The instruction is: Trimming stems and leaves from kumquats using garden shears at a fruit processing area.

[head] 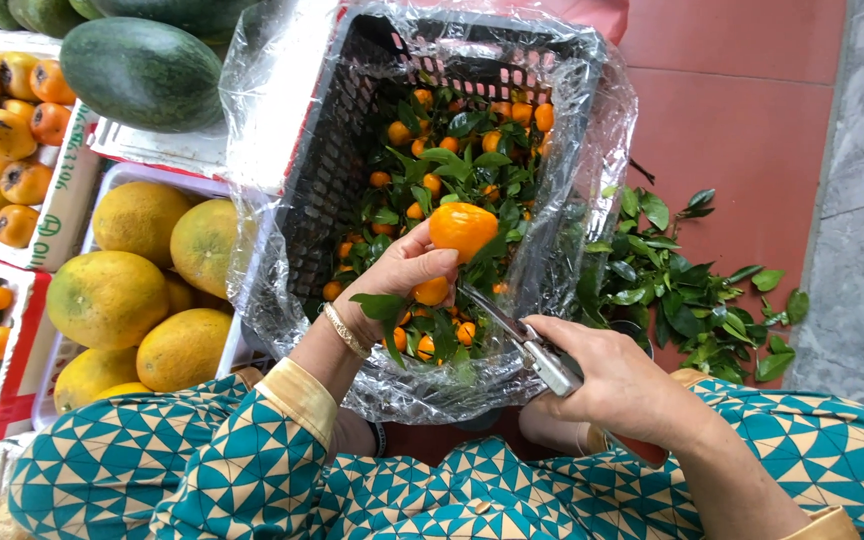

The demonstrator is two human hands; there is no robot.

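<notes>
Left grip [402,275]: the person's left hand, a thin bracelet [345,331] at the wrist, is closed in a pinch around a leafy sprig bearing a large tangerine [462,227], which sits just above the fingertips with another small orange fruit tucked under the palm. Right grip [612,385]: the right hand is wrapped shut around the handles of a pair of pruning scissors [527,340], whose metal blades point up and to the left toward the stem below the held tangerine, their tips close to the left hand's fingers; whether the blades touch the stem cannot be told. Both hands hover over the near edge of a black plastic crate [332,150] lined with clear plastic film [572,200] and filled with small tangerines still on their green leaves. To the right of the crate, on the red tiled floor [742,90], lies a pile of cut green leaves [687,290], beside a grey stone strip at the far right. To the left of the crate sits a white box of large yellow-green pomelos [112,295], touching one another. Above it rests a dark green watermelon [140,72], and further left a box of orange persimmons [2,130] with dark blotches. More small tangerines show at the left edge. Both forearms wear sleeves [252,450] in a teal and cream triangle pattern with yellow cuffs.
</notes>
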